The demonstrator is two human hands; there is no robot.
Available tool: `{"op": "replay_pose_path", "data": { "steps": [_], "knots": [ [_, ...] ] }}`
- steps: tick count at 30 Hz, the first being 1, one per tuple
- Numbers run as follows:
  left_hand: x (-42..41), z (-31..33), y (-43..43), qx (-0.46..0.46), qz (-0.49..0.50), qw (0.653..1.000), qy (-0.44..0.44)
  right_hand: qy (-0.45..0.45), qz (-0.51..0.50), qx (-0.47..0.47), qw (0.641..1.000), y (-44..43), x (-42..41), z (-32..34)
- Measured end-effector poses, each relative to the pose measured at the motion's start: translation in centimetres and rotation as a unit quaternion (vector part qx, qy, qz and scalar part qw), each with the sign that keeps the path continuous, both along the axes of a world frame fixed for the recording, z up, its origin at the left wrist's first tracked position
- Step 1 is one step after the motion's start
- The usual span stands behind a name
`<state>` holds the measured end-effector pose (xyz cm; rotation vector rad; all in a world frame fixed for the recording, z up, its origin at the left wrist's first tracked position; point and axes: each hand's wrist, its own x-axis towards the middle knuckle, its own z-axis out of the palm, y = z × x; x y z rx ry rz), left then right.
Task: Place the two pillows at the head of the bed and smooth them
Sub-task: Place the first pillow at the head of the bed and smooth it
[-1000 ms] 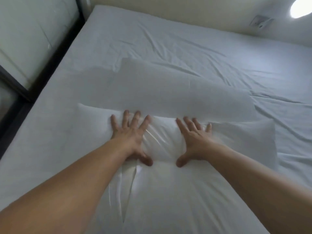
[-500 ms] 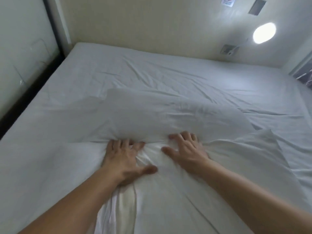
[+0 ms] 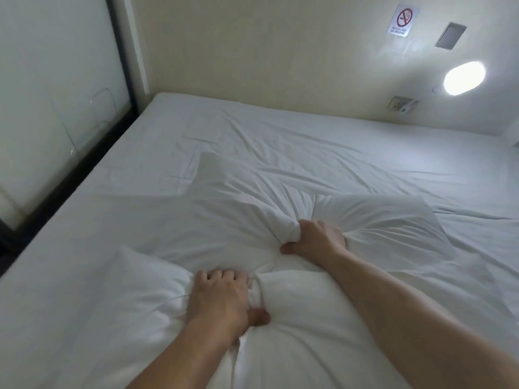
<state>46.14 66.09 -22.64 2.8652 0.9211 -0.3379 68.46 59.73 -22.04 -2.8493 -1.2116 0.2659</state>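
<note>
Fists both: my left hand [image 3: 224,299] is clenched on the near pillow [image 3: 295,332] at six o'clock, my right hand [image 3: 314,238] bunches the far pillow [image 3: 252,197] mid-bed. At one o'clock, a no-smoking sign [image 3: 403,20], wording unreadable.

Two white pillows lie on the bed's white sheet [image 3: 280,130], one overlapping the other. The near pillow [image 3: 309,346] is plump and puckered where it is gripped — its left corner rising. The far pillow [image 3: 230,197] lies flatter, bunched into folds at its near edge — one corner pointing toward the wall.
</note>
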Motion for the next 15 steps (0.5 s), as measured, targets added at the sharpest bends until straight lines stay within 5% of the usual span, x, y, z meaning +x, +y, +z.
{"op": "replay_pose_path", "data": {
  "steps": [6,15],
  "knots": [
    [-0.6,3.8,-0.8,0.038,-0.014,0.999,-0.035,-0.128,0.056,-0.051,0.989,-2.0,2.0,8.5],
    [-1.0,5.2,-1.3,0.063,0.01,0.997,-0.052,-0.226,-0.106,-0.043,0.968,-12.3,12.5,19.0]
  ]
}}
